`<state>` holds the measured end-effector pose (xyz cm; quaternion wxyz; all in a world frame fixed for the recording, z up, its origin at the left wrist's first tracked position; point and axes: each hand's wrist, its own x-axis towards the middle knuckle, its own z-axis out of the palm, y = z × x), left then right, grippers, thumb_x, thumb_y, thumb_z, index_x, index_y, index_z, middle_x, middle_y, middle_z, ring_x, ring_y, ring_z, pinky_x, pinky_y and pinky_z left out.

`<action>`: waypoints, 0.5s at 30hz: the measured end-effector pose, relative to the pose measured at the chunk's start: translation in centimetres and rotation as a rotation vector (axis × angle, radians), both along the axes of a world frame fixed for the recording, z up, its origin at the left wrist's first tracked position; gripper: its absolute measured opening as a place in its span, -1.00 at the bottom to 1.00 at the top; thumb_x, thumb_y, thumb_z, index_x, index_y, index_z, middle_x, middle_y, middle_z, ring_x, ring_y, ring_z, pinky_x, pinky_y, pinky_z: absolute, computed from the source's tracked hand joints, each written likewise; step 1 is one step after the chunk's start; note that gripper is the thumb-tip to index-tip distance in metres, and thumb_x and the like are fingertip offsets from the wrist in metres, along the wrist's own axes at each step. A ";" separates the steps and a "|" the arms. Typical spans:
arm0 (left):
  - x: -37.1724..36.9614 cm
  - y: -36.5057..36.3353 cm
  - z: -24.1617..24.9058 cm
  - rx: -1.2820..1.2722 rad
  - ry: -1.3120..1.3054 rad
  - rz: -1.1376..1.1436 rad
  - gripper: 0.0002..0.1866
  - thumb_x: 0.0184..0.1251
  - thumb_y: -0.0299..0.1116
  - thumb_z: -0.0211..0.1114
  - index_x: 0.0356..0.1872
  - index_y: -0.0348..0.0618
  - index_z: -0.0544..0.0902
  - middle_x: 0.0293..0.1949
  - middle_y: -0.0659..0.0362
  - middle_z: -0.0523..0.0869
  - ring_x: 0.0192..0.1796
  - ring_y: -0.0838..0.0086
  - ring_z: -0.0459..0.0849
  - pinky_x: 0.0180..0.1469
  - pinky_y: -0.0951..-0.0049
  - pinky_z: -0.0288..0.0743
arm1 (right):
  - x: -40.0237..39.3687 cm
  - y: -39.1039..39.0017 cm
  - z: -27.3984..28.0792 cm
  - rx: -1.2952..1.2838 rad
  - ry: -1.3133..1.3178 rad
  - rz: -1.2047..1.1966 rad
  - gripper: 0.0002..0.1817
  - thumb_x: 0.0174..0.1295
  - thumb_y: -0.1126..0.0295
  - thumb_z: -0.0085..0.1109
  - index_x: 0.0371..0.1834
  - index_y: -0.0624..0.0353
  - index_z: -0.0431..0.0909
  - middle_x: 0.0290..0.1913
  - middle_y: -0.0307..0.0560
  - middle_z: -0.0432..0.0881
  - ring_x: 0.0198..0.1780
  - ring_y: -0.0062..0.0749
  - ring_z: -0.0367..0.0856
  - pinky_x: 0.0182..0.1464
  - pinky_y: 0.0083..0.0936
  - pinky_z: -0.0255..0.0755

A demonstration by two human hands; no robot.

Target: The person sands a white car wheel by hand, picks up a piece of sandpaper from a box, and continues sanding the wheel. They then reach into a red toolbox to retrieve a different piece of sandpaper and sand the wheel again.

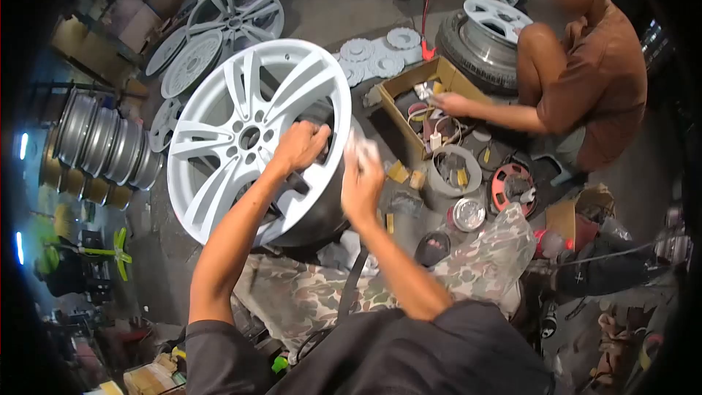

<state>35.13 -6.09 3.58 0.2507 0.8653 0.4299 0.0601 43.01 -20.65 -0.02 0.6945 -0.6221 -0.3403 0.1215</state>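
Observation:
A large white alloy wheel (250, 137) stands tilted in front of me. My left hand (301, 145) is at its right-hand spokes, with the fingers curled round a spoke edge beside a dark gap. Just right of the rim, my right hand (362, 179) is raised, its fingers closed on a whitish, crumpled piece that is blurred by motion. Camouflage cloth (307, 292) covers my legs below the wheel.
A co-worker (599, 80) crouches at the right, one hand in a cardboard box (401, 91) of supplies. More wheels (234, 18) lean at the upper left, and silver rims (102, 139) are stacked at the left. A red disc (512, 189) and a can (466, 213) lie right of my hand.

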 end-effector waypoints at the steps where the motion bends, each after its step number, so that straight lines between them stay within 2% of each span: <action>1: 0.0 0.1 0.1 -0.002 0.001 -0.008 -0.43 0.43 -0.02 0.01 -0.56 -0.23 0.77 -0.55 -0.01 0.76 -0.35 0.06 0.79 -0.09 0.14 0.61 | -1.3 -1.0 -0.5 0.055 -0.030 -0.029 -0.64 0.50 0.42 0.12 0.24 0.40 0.60 -0.05 0.11 0.64 -0.05 -0.08 0.68 0.00 -0.26 0.52; 2: 0.1 -0.1 0.3 -0.003 -0.003 -0.015 -0.43 0.43 -0.02 0.01 -0.56 -0.24 0.76 -0.55 -0.01 0.77 -0.36 0.06 0.79 -0.10 0.14 0.62 | -1.6 -1.4 -1.2 0.084 -0.126 -0.045 -0.66 0.48 0.46 0.13 0.23 0.41 0.62 -0.02 0.15 0.63 -0.03 -0.05 0.67 0.02 -0.28 0.52; 7: -0.3 -0.7 0.6 -0.053 -0.029 -0.011 -0.44 0.43 -0.03 0.00 -0.55 -0.25 0.75 -0.55 0.00 0.77 -0.36 0.05 0.78 -0.11 0.14 0.62 | 1.7 0.2 0.9 -0.019 -0.187 0.036 -0.66 0.42 0.57 0.16 0.23 0.41 0.62 0.04 0.24 0.62 0.06 0.06 0.67 0.13 -0.25 0.55; 9: 0.0 -0.5 0.9 -0.035 -0.025 -0.006 -0.44 0.43 -0.03 0.00 -0.55 -0.25 0.75 -0.55 -0.01 0.77 -0.35 0.03 0.78 -0.11 0.12 0.61 | 0.8 -1.2 0.5 0.093 -0.360 0.027 -0.67 0.41 0.59 0.17 0.21 0.43 0.62 -0.02 0.23 0.60 -0.02 0.06 0.65 0.08 -0.19 0.54; 10: 0.0 -0.4 0.7 -0.020 -0.019 -0.009 -0.44 0.43 -0.02 0.00 -0.55 -0.24 0.75 -0.54 -0.02 0.77 -0.34 0.02 0.78 -0.09 0.11 0.61 | 0.3 -1.9 0.4 0.101 -0.452 0.014 -0.67 0.41 0.59 0.17 0.21 0.43 0.62 -0.01 0.23 0.60 0.00 0.07 0.65 0.08 -0.18 0.54; 11: 0.0 -0.2 0.4 -0.028 -0.021 -0.004 -0.44 0.43 -0.02 0.00 -0.55 -0.24 0.75 -0.54 -0.02 0.77 -0.34 0.02 0.78 -0.09 0.11 0.61 | 0.7 -1.7 0.1 0.095 -0.453 0.022 -0.67 0.41 0.59 0.17 0.21 0.43 0.62 -0.01 0.23 0.60 0.00 0.07 0.65 0.08 -0.18 0.54; 13: -0.1 -0.3 0.5 -0.100 -0.016 0.003 -0.44 0.42 -0.02 0.00 -0.54 -0.23 0.76 -0.52 -0.03 0.77 -0.33 0.01 0.78 -0.06 0.10 0.61 | 1.8 -0.5 0.9 0.070 -0.278 0.103 -0.66 0.40 0.58 0.18 0.21 0.42 0.62 0.05 0.25 0.61 0.13 0.10 0.64 0.17 -0.17 0.53; 15: -0.5 -0.3 -0.1 -0.094 -0.012 0.002 -0.44 0.42 -0.01 0.00 -0.53 -0.23 0.76 -0.52 -0.04 0.77 -0.31 0.01 0.78 -0.05 0.10 0.61 | 2.1 0.1 0.7 0.003 -0.365 0.079 -0.65 0.41 0.57 0.18 0.23 0.41 0.61 0.08 0.26 0.61 0.16 0.13 0.62 0.19 -0.17 0.52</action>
